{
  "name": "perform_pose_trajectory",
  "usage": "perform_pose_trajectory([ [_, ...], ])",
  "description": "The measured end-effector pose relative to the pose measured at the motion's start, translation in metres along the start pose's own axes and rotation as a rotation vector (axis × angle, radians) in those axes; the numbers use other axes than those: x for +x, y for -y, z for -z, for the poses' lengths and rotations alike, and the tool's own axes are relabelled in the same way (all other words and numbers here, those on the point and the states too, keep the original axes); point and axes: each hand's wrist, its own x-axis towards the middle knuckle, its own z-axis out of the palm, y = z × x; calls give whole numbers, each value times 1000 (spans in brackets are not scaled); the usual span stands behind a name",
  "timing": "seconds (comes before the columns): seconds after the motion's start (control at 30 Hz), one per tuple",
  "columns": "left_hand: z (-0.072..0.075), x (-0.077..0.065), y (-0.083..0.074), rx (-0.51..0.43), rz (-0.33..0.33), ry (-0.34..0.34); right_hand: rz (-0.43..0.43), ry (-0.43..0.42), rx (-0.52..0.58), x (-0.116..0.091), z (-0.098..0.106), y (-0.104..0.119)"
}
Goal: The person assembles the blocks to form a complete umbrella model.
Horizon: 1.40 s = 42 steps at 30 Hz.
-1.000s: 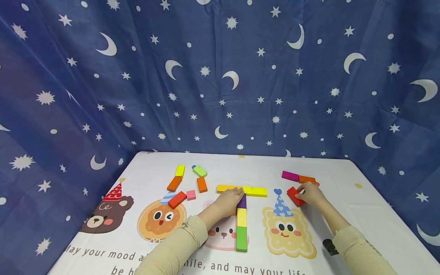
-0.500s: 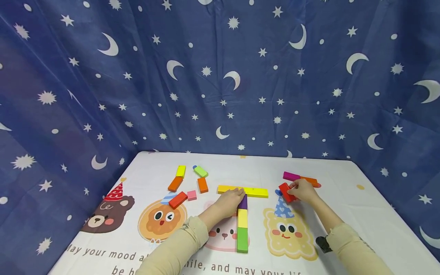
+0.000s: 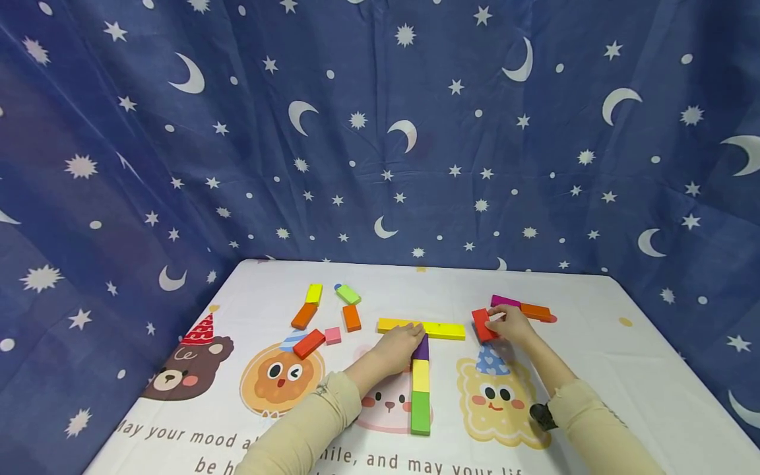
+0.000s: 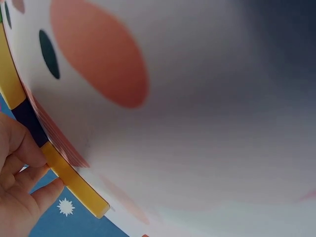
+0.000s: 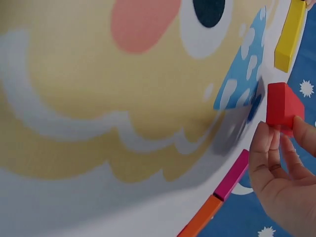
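Observation:
Near the right end of the yellow block (image 3: 445,331), my right hand (image 3: 512,326) pinches a red block (image 3: 484,325) between thumb and fingers. The right wrist view shows this red block (image 5: 284,107) raised off the cloth, with a shadow beneath. My left hand (image 3: 396,349) rests its fingertips on the yellow-orange block (image 4: 79,185) and the purple block (image 4: 30,123), around where they meet. Below the purple block, a pale yellow block (image 3: 420,376) and a green block (image 3: 420,413) continue the column, so the blocks form a T shape.
To the right lie a magenta block (image 3: 505,301) and an orange block (image 3: 536,312), end to end. Several loose blocks sit at left, among them a red one (image 3: 309,344), a pink cube (image 3: 333,336) and a light green one (image 3: 348,294). A starry curtain (image 3: 380,132) stands behind the table.
My right hand has lifted the red block from the cloth and carried it left toward the yellow block's end. My left hand has stayed in place on the blocks.

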Motion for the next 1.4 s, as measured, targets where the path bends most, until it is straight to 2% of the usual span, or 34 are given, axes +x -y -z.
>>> perform_pose_trajectory([
  [0.17, 0, 1, 0, -5, -5, -16, 56, 1, 26, 4, -3, 0],
  [0.3, -1, 1, -1, -1, -4, -15, 59, 7, 44, 6, -6, 5],
  [0.5, -3, 1, -1, -5, 3, -2, 0, 19, 35, 10, -11, 13],
  [0.8, -5, -1, 0, -11, 1, -7, -106, 45, 83, 20, -19, 16],
  [1.17, -5, 0, 0, -8, 8, -8, -146, 7, 164, 22, -26, 13],
  [1.27, -5, 0, 0, -7, 6, -10, -135, -8, 131, 23, -27, 12],
  [1.4, -5, 1, 0, -3, 0, -20, -122, -27, 35, 24, -29, 13],
])
